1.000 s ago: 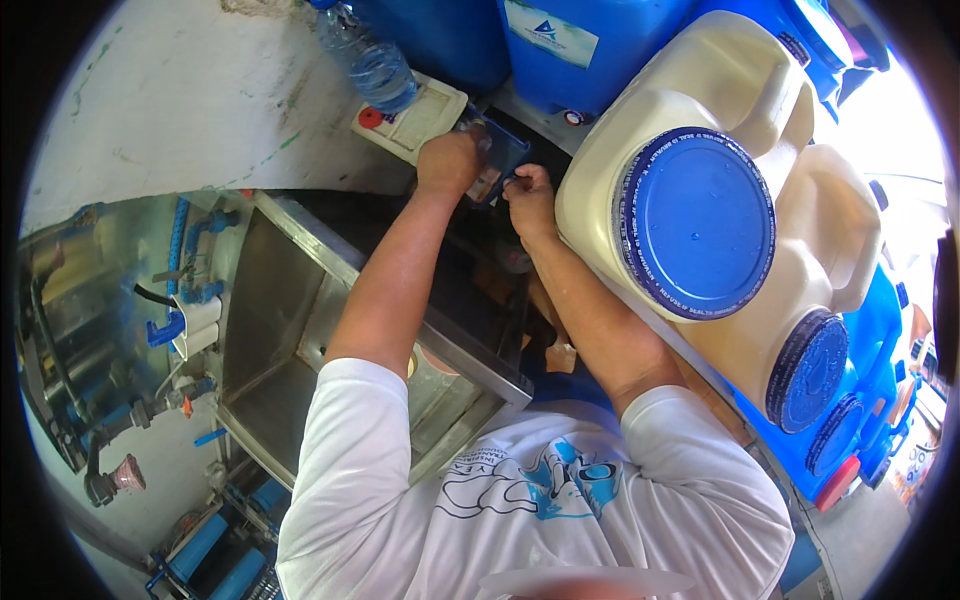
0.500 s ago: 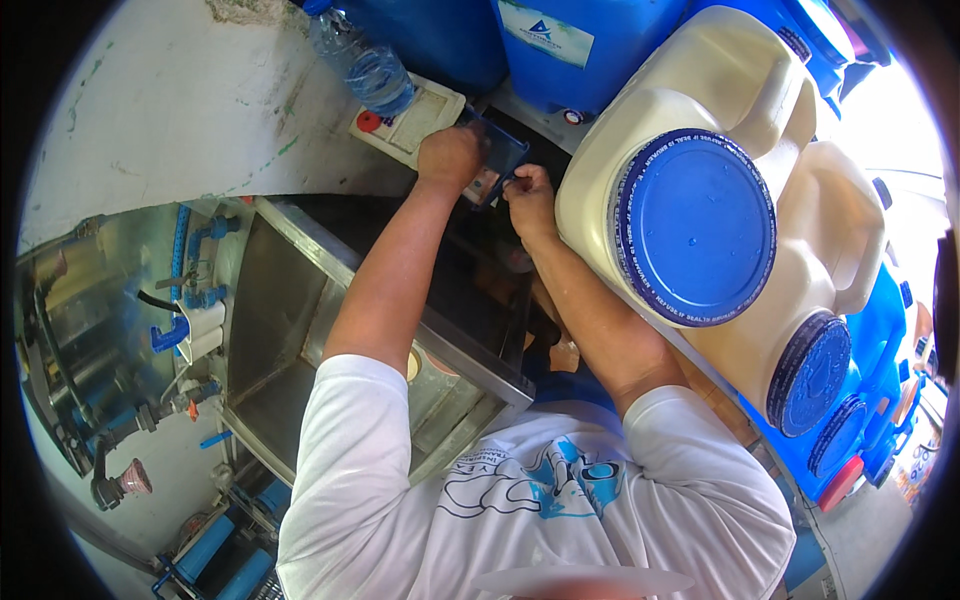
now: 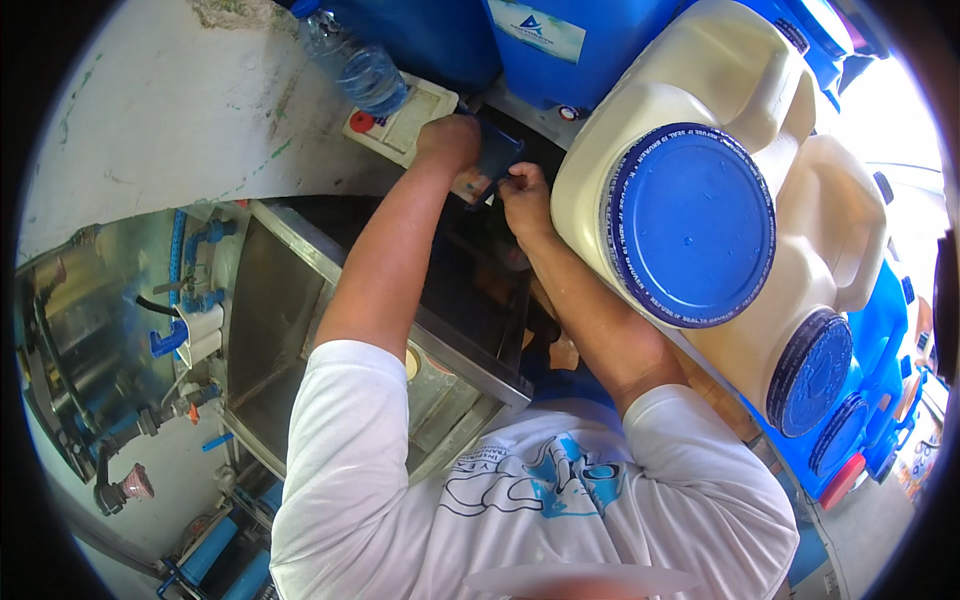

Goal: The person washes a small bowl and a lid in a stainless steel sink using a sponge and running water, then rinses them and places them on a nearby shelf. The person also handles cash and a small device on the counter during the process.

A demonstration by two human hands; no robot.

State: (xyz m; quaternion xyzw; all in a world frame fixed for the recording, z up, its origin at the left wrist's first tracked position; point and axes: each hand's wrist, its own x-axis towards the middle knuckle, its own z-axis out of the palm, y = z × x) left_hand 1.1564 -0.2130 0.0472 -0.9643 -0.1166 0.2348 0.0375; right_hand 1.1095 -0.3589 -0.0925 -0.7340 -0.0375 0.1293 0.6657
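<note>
Beyond the far corner of the metal basin (image 3: 280, 325), both of my hands are at work on a small blue box (image 3: 499, 148), see-through in part, which sits between them over a dark gap. Left hand (image 3: 447, 142): on the box's left side, back of the hand up, knuckles bent, fingers mostly hidden from the camera; cannot tell whether that grip is closed on the wall or only laid against it. Right hand (image 3: 526, 205): at the near right corner of the box, thumb and bent fingers pinching the corner. Contents of the box: a paler, brownish patch shows low on the near side, too unclear to identify. Just beyond my left hand lies a flat cream case (image 3: 425, 108) with a red cap (image 3: 361, 121); a clear bottle (image 3: 362, 72) with a blue top appears with its base against the case. Behind these, a dark blue drum (image 3: 440, 45) and a brighter blue container (image 3: 605, 55) bearing a pale label. Just right of my right hand, a large cream jug (image 3: 640, 105) whose broad blue lid (image 3: 690, 225) carries a few droplets; a second cream jug (image 3: 815, 225) is next to it, also blue-lidded. Far left, blue pipe fittings (image 3: 205, 298) along the wall. Both forearms are bare below the sleeves of my white shirt (image 3: 540, 545).
</note>
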